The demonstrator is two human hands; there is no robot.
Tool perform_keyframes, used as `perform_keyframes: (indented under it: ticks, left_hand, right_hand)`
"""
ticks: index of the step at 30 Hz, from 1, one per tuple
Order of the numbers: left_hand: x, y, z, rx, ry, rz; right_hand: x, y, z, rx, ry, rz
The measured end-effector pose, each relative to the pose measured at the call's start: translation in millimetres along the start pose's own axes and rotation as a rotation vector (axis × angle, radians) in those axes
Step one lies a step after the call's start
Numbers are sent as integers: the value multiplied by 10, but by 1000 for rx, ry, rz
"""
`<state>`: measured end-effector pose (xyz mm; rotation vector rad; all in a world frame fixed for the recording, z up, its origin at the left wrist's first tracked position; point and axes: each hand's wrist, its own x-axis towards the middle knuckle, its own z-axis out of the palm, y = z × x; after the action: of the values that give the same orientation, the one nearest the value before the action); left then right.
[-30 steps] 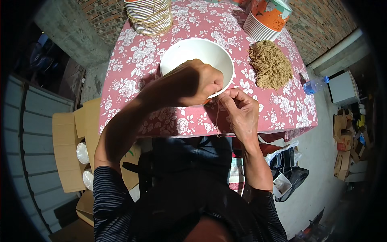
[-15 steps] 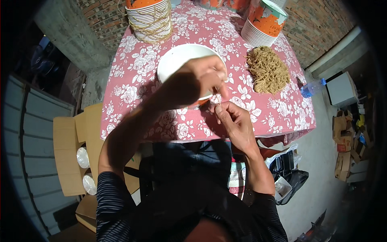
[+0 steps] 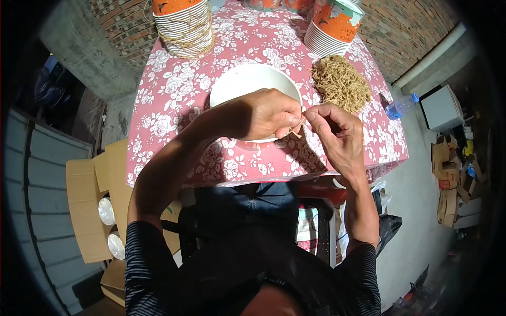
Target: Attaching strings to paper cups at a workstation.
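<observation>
Two hands meet over the near rim of one white bowl point(image 3: 247, 87): left hand point(image 3: 263, 113) and right hand point(image 3: 337, 131) each pinch one short tan string point(image 3: 296, 128) between fingertips. One string heap point(image 3: 340, 83) lies right of the bowl; two bowl stacks point(image 3: 184, 26) stand behind. Bare surface point(image 3: 163, 89) remains left, toward its edge.

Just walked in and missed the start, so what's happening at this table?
A seated person pinches a short tan strand between the left hand and right hand, over the near edge of a white bowl. The bowl sits on a pink floral tablecloth. A pile of tan strands lies to its right, with stacks of paper cups behind.
</observation>
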<state>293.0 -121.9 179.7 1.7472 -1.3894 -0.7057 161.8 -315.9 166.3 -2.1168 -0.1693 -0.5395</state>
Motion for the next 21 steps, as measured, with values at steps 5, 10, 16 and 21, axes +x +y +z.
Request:
perform_keyframes:
  ticks: [5,10,16,21]
  left_hand:
    - [-76,-95,-30,-115,-60,38]
    - [-78,-64,28,-113,28,-10]
    - [-76,-18,42,-142,106,-113]
    - [-28,-64,94,-28,171,-70]
  right_hand:
    - [-45,62,120,155,45,161]
    - [-119,82,158,215,91,91]
    - [-245,54,144,42,-6,-38]
    - [-253,7,217,-17,69,19]
